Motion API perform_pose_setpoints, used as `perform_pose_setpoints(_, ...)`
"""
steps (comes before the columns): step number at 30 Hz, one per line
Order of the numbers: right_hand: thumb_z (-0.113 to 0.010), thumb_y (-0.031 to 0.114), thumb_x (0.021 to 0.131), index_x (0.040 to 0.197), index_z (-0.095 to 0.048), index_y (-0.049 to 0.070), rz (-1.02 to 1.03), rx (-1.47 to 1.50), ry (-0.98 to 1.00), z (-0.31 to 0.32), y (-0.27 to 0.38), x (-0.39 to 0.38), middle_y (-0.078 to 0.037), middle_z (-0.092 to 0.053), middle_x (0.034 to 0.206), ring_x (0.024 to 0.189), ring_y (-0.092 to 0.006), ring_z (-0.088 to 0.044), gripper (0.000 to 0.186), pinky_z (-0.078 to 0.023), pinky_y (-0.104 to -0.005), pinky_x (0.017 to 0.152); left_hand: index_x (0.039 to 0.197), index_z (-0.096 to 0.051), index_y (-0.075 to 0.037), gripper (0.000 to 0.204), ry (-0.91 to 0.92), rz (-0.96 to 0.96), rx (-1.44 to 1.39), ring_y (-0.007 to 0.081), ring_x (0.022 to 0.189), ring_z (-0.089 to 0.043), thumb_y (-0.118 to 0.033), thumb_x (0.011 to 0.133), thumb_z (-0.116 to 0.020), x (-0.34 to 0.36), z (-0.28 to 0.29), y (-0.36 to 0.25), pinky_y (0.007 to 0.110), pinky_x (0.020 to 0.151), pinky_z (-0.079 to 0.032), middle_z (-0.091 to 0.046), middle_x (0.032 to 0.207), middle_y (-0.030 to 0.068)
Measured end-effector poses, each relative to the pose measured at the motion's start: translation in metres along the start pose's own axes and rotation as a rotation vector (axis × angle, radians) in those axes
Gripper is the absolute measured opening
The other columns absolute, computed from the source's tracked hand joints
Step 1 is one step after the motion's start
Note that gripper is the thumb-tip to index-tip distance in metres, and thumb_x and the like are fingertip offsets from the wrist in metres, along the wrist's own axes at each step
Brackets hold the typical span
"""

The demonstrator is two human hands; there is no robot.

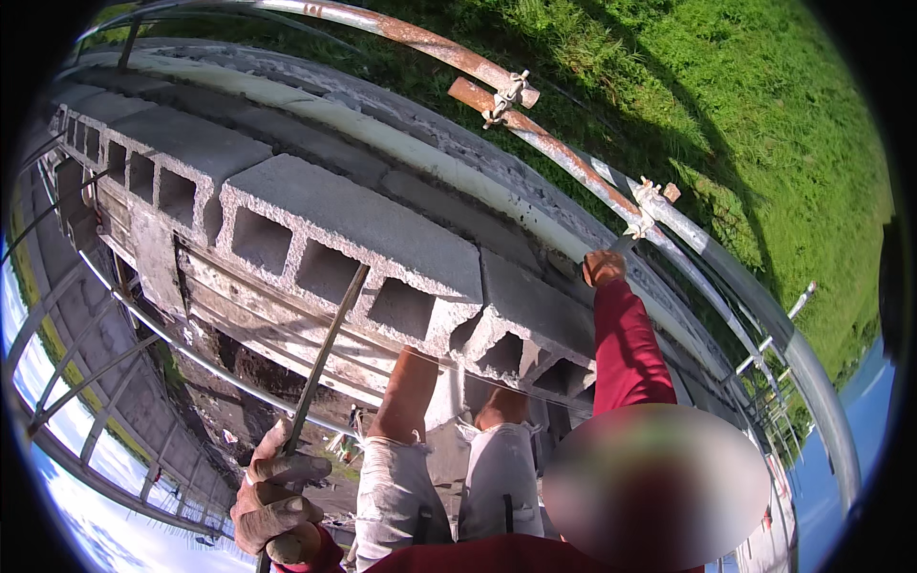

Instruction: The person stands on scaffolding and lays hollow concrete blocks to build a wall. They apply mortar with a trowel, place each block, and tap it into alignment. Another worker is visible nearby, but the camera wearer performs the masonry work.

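My left hand (282, 501), at the lower left, grips a long thin metal rod (327, 334) that rises at a slant to the hollow end of a grey concrete block (353, 220). My right hand (602, 267) is stretched out beyond the block row, its fingers closed round a small grey piece that I cannot make out clearly, just below a rusty scaffold pipe (564, 153) with clamps (642, 210). My bare knees and torn light trousers (401, 487) show under the blocks. A blurred oval covers the lower right.
More hollow blocks (134, 134) run along the left, resting over weathered boards (220, 286). A pale ledge (277, 91) lies behind them. Curved scaffold pipes (821, 392) and rails border both sides. Grass (764, 95) lies below at upper right; a drop shows at lower left.
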State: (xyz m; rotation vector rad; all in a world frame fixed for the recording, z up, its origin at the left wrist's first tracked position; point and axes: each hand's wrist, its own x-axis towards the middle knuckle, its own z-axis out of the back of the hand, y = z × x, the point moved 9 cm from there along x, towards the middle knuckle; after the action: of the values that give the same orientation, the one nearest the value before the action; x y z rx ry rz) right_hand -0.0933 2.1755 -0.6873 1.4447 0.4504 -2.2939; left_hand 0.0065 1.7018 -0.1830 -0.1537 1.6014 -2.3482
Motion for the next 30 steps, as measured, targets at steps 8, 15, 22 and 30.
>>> perform_pose_setpoints(8,-0.056,0.018,0.095,0.093,-0.078,0.010,0.169,0.219,-0.473,0.044,0.074,0.032,-0.013,-0.079,0.097,0.094,-0.0336,-0.077,0.023,-0.060,-0.0447,0.083,0.054,-0.042,-0.005,0.052,-0.239,0.250,0.308,0.0284,0.057,-0.067,-0.031,0.098,-0.046,-0.012,0.017,0.011,0.067,0.108,-0.051,-0.057,0.053,0.0181)
perform_pose_setpoints(15,-0.058,0.026,0.095,0.094,-0.081,0.011,-0.011,-0.055,-0.123,-0.026,-0.031,0.010,-0.012,-0.080,0.101,0.095,-0.0336,-0.078,0.027,-0.061,-0.0463,0.081,0.073,-0.054,-0.007,0.045,-0.165,0.038,-0.037,0.0354,0.067,-0.070,-0.032,0.108,-0.043,-0.005,0.007,0.001,0.074,0.103,-0.049,-0.065,0.068,0.0206)
perform_pose_setpoints(22,-0.055,0.028,0.100,0.116,-0.081,0.010,-0.022,-0.109,0.071,-0.031,0.000,0.013,-0.012,-0.079,0.119,0.105,-0.0322,-0.077,0.035,-0.062,-0.0486,0.083,0.070,-0.052,-0.005,0.041,-0.149,0.083,0.052,0.0346,0.064,-0.070,-0.025,0.105,-0.044,-0.002,0.002,-0.001,0.073,0.105,-0.049,-0.059,0.062,0.0137)
perform_pose_setpoints(30,-0.057,0.017,0.097,0.117,-0.079,0.005,0.028,0.087,0.038,0.096,0.103,0.051,-0.019,-0.076,0.123,0.116,-0.0372,-0.073,0.032,-0.059,-0.0454,0.094,0.111,-0.070,-0.011,0.059,-0.110,0.043,0.089,0.0315,0.072,-0.074,-0.059,0.111,-0.036,-0.005,0.004,0.002,0.070,0.107,-0.049,-0.052,0.053,-0.0009)
